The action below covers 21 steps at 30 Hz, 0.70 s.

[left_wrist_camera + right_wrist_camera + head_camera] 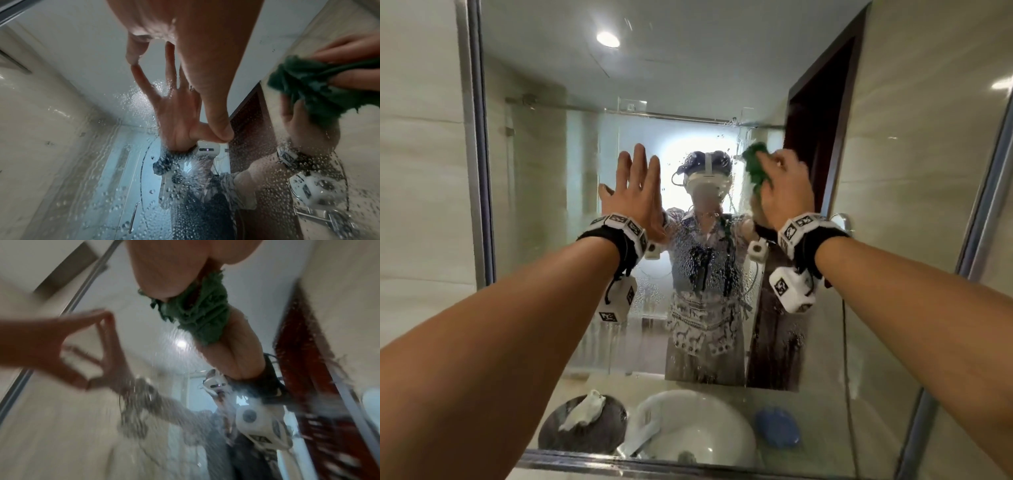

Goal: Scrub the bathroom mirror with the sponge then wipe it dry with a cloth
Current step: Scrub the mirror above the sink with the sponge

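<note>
The bathroom mirror (541, 240) fills the view, with water drops and streaks over its middle and lower part. My left hand (635, 192) lies flat on the glass, fingers straight and spread; in the left wrist view its fingertips (131, 60) touch the glass. My right hand (784, 188) grips a frayed green sponge (755, 164) and presses it on the glass, to the right of the left hand. The green sponge (308, 87) shows bunched between the fingers, and from the right wrist the sponge (197, 313) sits under the palm. That view is blurred.
Low in the mirror I see reflections of a white basin (688, 428), a white cloth (585, 409) on a dark round thing, and a blue object (777, 426). The metal frame (479, 171) edges the mirror on the left, right and bottom. Beige tiled walls flank it.
</note>
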Each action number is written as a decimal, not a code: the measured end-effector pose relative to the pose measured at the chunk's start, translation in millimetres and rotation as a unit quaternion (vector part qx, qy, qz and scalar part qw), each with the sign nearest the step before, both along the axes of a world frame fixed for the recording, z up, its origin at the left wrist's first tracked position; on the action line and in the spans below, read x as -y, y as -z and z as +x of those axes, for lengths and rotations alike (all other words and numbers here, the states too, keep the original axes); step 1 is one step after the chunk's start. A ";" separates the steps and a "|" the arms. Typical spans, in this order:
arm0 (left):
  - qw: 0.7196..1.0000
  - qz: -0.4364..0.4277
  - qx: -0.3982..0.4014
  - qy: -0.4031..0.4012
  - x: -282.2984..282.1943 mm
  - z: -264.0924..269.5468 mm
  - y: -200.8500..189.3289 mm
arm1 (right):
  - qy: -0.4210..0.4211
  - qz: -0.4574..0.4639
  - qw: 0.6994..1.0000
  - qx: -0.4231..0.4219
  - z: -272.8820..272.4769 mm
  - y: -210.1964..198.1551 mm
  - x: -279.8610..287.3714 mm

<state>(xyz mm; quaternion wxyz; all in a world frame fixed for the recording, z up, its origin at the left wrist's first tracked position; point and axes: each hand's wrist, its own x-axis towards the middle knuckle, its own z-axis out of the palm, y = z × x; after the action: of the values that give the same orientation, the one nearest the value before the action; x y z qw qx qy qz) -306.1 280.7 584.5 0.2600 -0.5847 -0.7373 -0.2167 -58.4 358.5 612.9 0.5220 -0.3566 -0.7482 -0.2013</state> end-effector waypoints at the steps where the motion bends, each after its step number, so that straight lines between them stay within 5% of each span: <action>1: 1.000 0.000 -0.001 0.000 -1.0 -0.4 0.4 | 0.020 -0.009 0.998 -0.055 -1.7 -9.6 0.1; 4: 1.000 -0.001 -0.002 -0.002 -1.0 -0.6 0.3 | 0.063 -0.028 0.986 -0.153 -17.9 -34.0 -1.2; 6: 1.000 -0.004 -0.004 -0.006 -1.0 -0.3 -0.6 | 0.073 -0.025 0.987 -0.138 -33.8 -42.4 1.2; 11: 1.000 -0.003 -0.007 -0.012 -2.3 -0.6 -1.9 | 0.033 0.025 0.990 0.132 -64.5 -25.4 6.7; 21: 1.000 -0.008 -0.004 -0.010 1.5 -0.3 -1.7 | -0.012 0.089 0.901 0.425 -43.1 44.5 -17.1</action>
<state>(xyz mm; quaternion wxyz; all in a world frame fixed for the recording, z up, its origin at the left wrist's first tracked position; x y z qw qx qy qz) -306.4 279.2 586.2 0.2602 -0.5805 -0.7436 -0.2059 -101.4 375.7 568.4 0.1861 -0.1808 -0.8821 -0.3931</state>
